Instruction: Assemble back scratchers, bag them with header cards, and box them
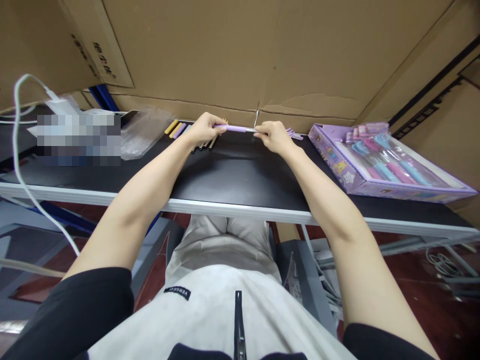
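My left hand is closed around the purple handle of a slim utensil, held level over the far part of the black table. My right hand pinches the metal end of the same utensil. Several more handles in yellow, purple and blue lie on the table just left of my left hand, with dark-tipped pieces under it. A few purple pieces lie right of my right hand.
A purple gift box with pink and blue utensils under clear film sits at the right. A clear plastic bag lies at the left, beside a white charger and cable. Cardboard sheets wall the back.
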Motion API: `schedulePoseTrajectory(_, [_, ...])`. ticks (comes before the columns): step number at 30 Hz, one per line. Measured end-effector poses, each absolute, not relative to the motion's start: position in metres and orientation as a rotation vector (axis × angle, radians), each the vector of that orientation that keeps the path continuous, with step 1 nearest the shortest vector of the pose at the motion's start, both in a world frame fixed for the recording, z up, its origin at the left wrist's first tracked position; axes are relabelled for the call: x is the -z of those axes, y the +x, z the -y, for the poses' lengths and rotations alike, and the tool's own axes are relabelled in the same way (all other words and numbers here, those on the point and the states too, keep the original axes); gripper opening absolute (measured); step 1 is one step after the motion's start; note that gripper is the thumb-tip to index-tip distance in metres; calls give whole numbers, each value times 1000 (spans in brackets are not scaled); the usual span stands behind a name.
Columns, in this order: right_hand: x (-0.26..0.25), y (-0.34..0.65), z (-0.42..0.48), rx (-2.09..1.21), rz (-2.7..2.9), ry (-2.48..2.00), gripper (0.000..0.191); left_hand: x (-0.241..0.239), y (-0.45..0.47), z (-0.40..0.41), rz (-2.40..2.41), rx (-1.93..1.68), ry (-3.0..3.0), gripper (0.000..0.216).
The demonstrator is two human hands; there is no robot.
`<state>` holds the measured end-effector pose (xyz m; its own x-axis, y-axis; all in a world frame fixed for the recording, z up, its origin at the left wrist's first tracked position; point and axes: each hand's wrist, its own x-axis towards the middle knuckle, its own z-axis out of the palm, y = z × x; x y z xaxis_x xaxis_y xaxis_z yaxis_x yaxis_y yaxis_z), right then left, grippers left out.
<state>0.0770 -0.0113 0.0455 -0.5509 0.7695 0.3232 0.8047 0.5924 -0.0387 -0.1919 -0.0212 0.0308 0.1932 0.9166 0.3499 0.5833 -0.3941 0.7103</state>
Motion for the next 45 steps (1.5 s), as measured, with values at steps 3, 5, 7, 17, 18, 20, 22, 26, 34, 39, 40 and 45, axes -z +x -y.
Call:
schedulePoseTrajectory(3, [-48, 75, 15, 181, 2530, -1270, 27, -29, -189, 20, -1418, -1069, 2055, 22])
schedulePoseTrajectory(5, [-49, 74, 17, 205, 2546, -1270, 28, -28, -187, 20, -1408, -1084, 2055, 23])
schedulePoseTrajectory(7, [-50, 72, 19, 210, 2545, -1274, 28, -27, -185, 21, -1386, -1105, 2059, 23])
schedulePoseTrajectory(17, [-51, 77, 14, 166, 2528, -1291, 29, -28, -178, 30, -1356, -1063, 2103, 14])
schedulePoseTrajectory(18, [-49, 79, 11, 170, 2532, -1281, 29, -29, -176, 30, -1369, -1043, 2129, 15])
schedulePoseTrajectory(20, [-43, 82, 4, 209, 2541, -1252, 31, -28, -171, 32, -1411, -983, 2211, 19])
schedulePoseTrajectory(22, [-36, 84, -4, 285, 2534, -1229, 33, -27, -161, 37, -1469, -878, 2322, 24])
schedulePoseTrajectory(26, [-20, 81, -14, 445, 2477, -1207, 37, -24, -135, 51, -1633, -648, 2522, 30])
schedulePoseTrajectory(34, [2, 56, -18, 165, 2486, -1312, 52, -20, -103, 69, -1770, -427, 2528, 29])
schedulePoseTrajectory(39, [10, 52, -25, 13, 2453, -1318, 60, -12, -98, 68, -1805, -404, 2507, 31])
schedulePoseTrajectory(40, [12, 53, -28, -6, 2441, -1308, 60, -10, -97, 67, -1808, -412, 2501, 32])
schedulePoseTrajectory(45, [19, 54, -38, -95, 2401, -1304, 57, -4, -93, 68, -1849, -447, 2456, 36])
